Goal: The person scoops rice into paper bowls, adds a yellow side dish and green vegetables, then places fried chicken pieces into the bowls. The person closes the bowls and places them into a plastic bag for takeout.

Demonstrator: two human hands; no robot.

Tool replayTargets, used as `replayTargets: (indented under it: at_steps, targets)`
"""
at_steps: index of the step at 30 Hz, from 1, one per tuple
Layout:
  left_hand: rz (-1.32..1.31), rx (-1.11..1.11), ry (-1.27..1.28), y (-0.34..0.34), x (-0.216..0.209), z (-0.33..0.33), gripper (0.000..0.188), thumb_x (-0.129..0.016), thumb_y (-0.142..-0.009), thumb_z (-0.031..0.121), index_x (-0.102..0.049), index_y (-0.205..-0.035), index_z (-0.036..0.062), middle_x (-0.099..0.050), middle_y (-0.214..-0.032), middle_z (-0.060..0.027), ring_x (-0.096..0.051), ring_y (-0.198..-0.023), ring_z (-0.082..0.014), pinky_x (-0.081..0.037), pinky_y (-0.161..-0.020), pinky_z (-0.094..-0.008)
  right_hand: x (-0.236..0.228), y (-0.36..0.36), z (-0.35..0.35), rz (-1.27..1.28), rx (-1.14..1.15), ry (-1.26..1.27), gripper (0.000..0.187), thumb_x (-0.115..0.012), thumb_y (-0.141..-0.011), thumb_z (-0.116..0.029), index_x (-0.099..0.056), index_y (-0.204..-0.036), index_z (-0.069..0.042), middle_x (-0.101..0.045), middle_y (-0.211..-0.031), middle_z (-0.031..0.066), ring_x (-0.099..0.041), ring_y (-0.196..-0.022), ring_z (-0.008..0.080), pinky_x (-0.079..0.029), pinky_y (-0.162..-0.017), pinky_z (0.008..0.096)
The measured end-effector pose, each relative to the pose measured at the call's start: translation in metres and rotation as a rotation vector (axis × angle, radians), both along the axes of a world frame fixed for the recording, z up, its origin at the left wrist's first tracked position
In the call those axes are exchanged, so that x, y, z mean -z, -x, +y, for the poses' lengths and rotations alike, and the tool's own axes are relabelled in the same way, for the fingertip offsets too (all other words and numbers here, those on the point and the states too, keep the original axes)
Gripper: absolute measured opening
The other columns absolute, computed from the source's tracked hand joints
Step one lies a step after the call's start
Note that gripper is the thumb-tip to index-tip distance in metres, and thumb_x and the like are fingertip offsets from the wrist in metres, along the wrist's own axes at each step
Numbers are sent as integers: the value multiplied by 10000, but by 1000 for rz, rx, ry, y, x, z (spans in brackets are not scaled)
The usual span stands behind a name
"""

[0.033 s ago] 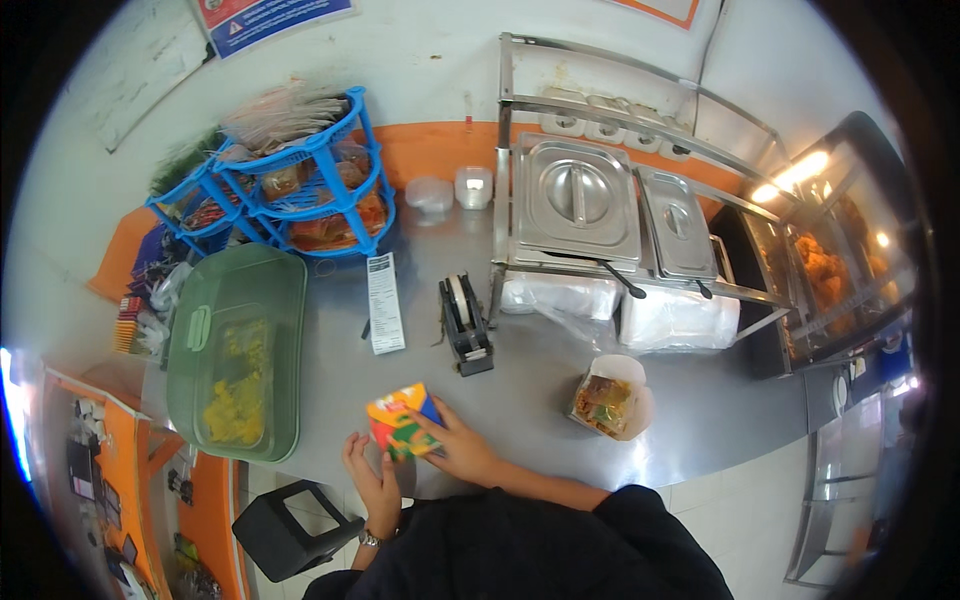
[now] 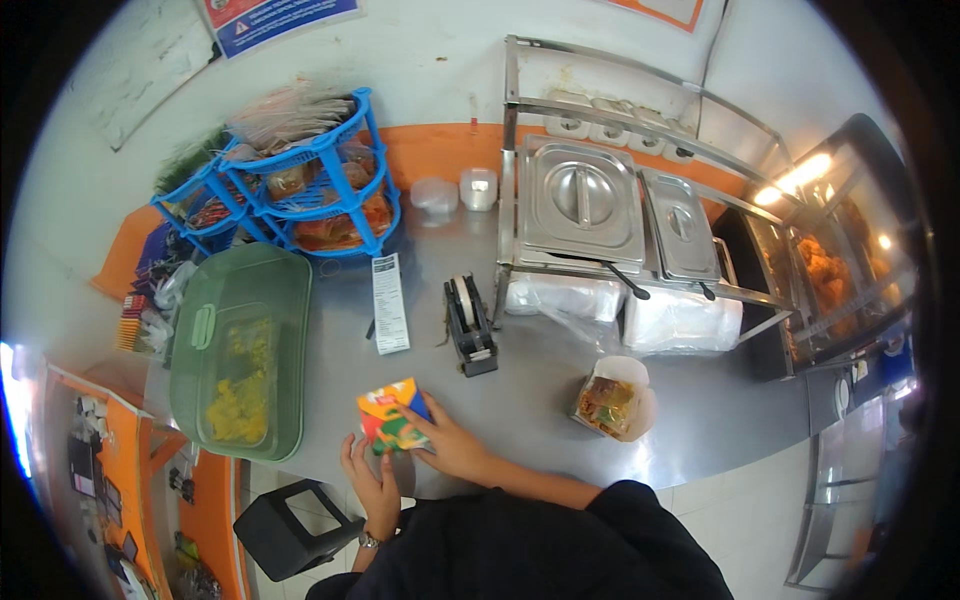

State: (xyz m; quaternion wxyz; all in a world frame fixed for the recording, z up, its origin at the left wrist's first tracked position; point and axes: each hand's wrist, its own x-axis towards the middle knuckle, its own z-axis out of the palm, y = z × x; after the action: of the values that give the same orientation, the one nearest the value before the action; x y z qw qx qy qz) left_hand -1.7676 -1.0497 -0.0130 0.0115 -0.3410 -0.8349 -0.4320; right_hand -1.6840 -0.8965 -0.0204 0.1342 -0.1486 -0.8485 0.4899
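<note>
A small carton [image 2: 385,412] in yellow, blue, red and green is held over the near edge of the steel counter [image 2: 540,400]. My right hand [image 2: 455,448] grips its right side, with fingers across the printed front. My left hand [image 2: 373,492], a watch on its wrist, is at the carton's lower left corner. Its fingers are stretched and apart; whether they touch the carton I cannot tell. To the right stands an opened food box [image 2: 612,400] with its flap up and food inside. A tape dispenser [image 2: 470,330] and a printed paper slip [image 2: 390,305] lie beyond my hands.
At left sits a green lidded container [image 2: 290,330] with yellow food, below blue tiered baskets [image 2: 325,165] of packets. Steel lidded pans [image 2: 582,205] rest in a rack, with plastic-wrapped packs [image 2: 680,318] beneath. A lit food warmer [image 2: 840,250] is at right. A black stool [image 2: 290,535] stands on the floor.
The carton has shifted a little to the left and turned slightly, and my right hand has moved with it. My left hand stays at nearly the same place.
</note>
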Motion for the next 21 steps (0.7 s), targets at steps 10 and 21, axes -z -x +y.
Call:
replayTargets:
  at_steps: [10,21]
  targets:
    - [284,-28,544,43,7,4,697,-616,-824,278,-323,-1410,42,-321,-1469,-139,-247,-1385,-338,-193,-1056,-623,-102,-109,81,1,162,-385,340,-628,-831,-254,-629,-1133,-97,-654,-1081,110,-643,-928,293,-509,-819,369]
    - [267,-199,687,88,-1,16,816,-706,-708,211,-315,-1407,60,-309,-1468,-121,-276,-1375,-293,-222,-1082,-585,-47,-299,155,-104,787,134,416,-550,-924,-211,-491,-1308,-63,-562,-1241,96,-566,-1032,200,-470,-860,341]
